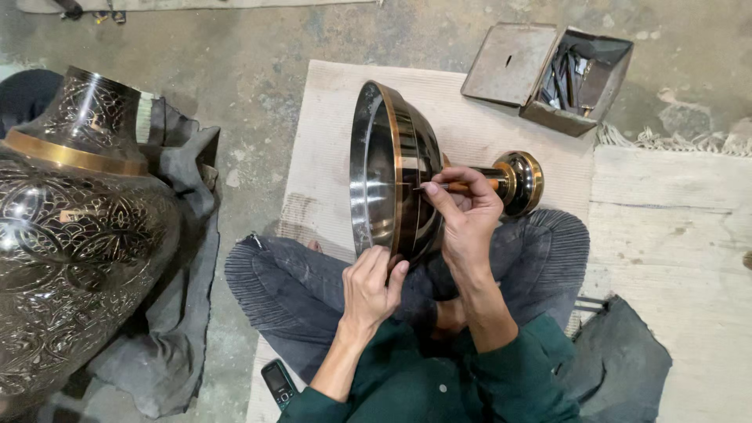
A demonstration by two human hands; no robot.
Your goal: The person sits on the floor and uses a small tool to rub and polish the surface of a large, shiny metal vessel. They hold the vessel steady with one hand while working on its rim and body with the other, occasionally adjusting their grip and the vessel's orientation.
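Observation:
A dark metal goblet-shaped bowl with brass bands lies on its side across my lap, its round brass foot pointing right. My left hand grips the bowl's lower rim. My right hand pinches a thin engraving tool whose tip touches the bowl's outer wall near a brass band. I sit cross-legged in dark trousers and a green shirt.
A large engraved dark vase with brass collar lies on grey cloth at left. An open metal tool box stands at top right. A small phone lies by my knee. Woven mats cover the concrete floor.

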